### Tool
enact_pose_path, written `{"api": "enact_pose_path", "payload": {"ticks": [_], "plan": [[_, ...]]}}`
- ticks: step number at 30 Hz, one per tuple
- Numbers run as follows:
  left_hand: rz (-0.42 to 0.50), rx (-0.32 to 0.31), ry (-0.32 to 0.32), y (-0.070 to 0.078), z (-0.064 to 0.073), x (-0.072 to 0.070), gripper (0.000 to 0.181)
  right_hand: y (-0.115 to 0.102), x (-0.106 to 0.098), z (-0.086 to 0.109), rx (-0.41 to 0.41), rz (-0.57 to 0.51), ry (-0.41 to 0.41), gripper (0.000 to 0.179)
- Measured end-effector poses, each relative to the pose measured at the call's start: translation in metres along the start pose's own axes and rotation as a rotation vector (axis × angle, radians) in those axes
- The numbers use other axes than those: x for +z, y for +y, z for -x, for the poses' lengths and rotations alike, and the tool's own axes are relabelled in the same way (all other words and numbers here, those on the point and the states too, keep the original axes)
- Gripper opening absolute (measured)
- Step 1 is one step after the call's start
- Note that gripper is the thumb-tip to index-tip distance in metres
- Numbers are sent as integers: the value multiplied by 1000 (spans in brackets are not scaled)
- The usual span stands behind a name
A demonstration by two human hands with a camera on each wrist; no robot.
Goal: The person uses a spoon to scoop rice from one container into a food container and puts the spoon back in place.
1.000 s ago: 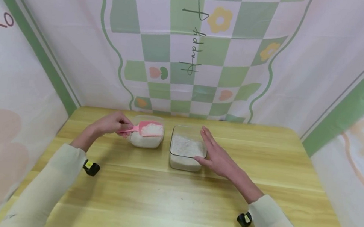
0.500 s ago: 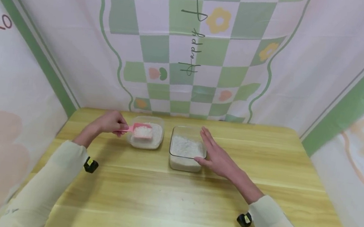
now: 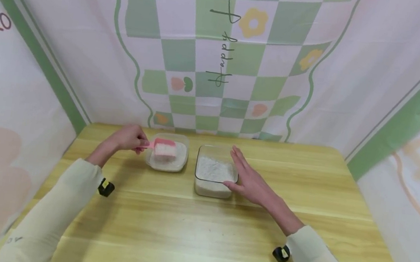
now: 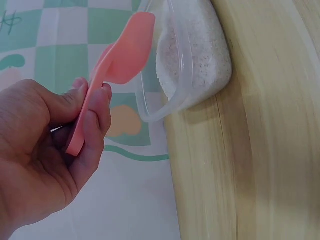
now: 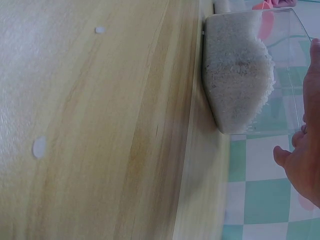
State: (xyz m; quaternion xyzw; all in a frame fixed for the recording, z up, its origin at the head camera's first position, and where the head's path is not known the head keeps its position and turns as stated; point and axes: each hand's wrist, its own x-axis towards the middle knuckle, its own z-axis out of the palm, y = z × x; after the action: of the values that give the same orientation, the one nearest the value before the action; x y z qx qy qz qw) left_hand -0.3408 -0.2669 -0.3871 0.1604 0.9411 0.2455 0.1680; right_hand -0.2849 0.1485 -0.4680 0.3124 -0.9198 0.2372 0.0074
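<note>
My left hand [image 3: 130,138] grips the handle of a pink scoop [image 3: 166,142], with thumb and fingers curled round it in the left wrist view. White rice shows in the scoop's bowl in the head view. The scoop is above a clear plastic tub [image 4: 186,55] of rice at the back left. To its right stands a clear square container [image 3: 214,188], partly filled with rice [image 5: 237,70]. My right hand [image 3: 252,184] is at that container's right side, fingers straight, thumb extended by the front rim. Whether its palm touches the wall is hard to tell.
Both containers stand near the back edge of a wooden table [image 3: 196,238]. A patterned cloth [image 3: 211,57] hangs right behind them, with more cloth at both sides. A black wrist camera [image 3: 106,188] hangs below each sleeve.
The scoop has moved left over the tub, then slightly up, still in my left hand with rice in it. My right hand stays in place.
</note>
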Motion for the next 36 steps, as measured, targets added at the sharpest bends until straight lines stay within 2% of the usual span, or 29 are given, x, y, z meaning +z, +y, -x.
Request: {"api": "enact_pose_path", "payload": {"ticks": [15, 21, 30, 36], "plan": [[-44, -39, 79, 12, -11, -1, 19, -3, -1, 0, 1, -17, -5, 96], [-157, -46, 125, 19, -12, 1, 20, -2, -1, 0, 2, -16, -5, 95], [-217, -61, 161, 26, -11, 4, 14, -2, -2, -1, 9, -24, -10, 95], [-361, -2, 240, 30, -9, 8, 15, -2, -2, 0, 12, -26, -15, 95]]}}
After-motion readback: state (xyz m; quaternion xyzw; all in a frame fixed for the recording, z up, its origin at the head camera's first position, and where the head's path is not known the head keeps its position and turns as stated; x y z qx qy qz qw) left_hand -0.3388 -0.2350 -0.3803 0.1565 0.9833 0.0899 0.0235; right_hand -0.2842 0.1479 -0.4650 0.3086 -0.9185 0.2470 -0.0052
